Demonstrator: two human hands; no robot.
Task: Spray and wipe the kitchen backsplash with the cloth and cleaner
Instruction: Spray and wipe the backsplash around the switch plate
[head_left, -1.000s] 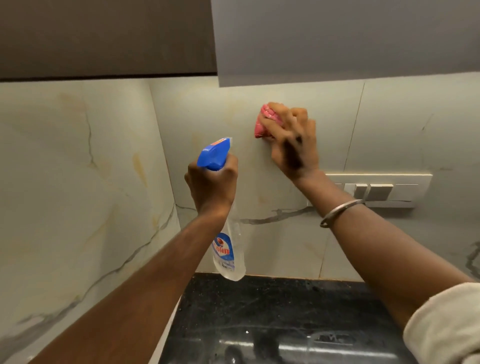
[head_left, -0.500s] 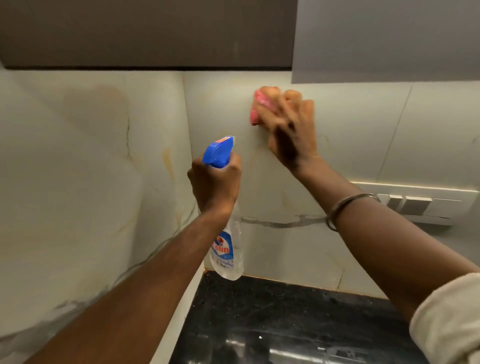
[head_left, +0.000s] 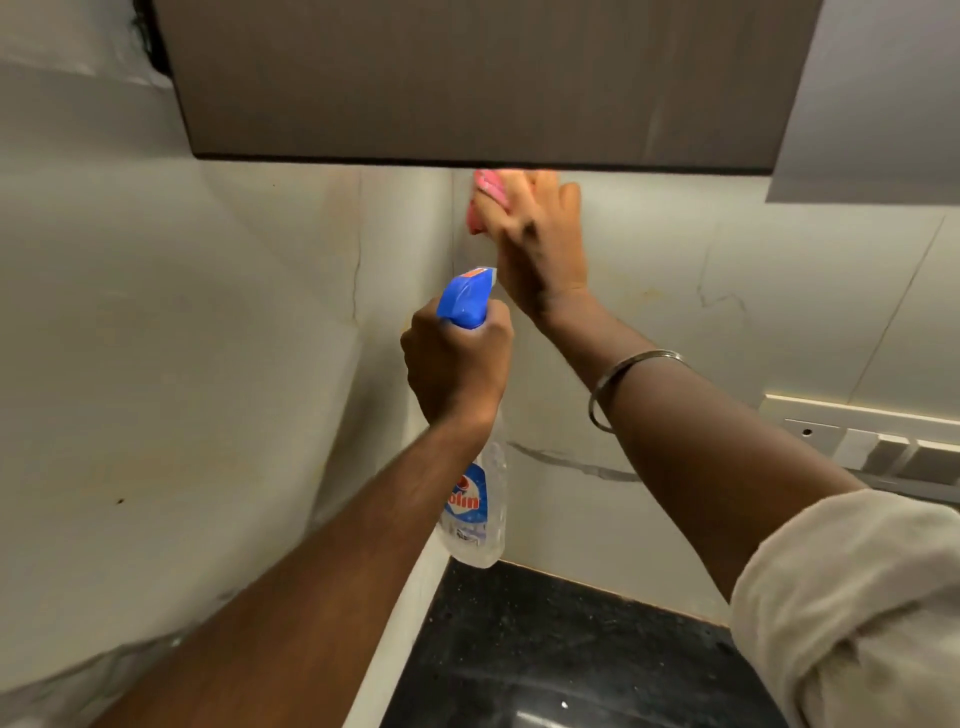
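My right hand (head_left: 537, 244) presses a pink cloth (head_left: 485, 200) against the marble backsplash (head_left: 665, 291), high up near the corner and just under the wall cabinet. Most of the cloth is hidden behind the fingers, and the hand is motion-blurred. My left hand (head_left: 454, 364) grips the neck of a clear spray bottle (head_left: 475, 509) with a blue trigger head (head_left: 465, 299). The bottle hangs upright in front of the corner, below the right hand, with its nozzle towards the wall.
A dark wall cabinet (head_left: 467, 83) overhangs the backsplash, with a grey one (head_left: 883, 93) to its right. A switch panel (head_left: 872, 441) sits on the wall at the right. The black stone counter (head_left: 561, 654) lies below. The left side wall (head_left: 182, 364) meets the backsplash at the corner.
My right hand has slid the cloth up and left along the backsplash until it is just under the cabinet. The bottle stays held in the left hand, a little closer to the corner.
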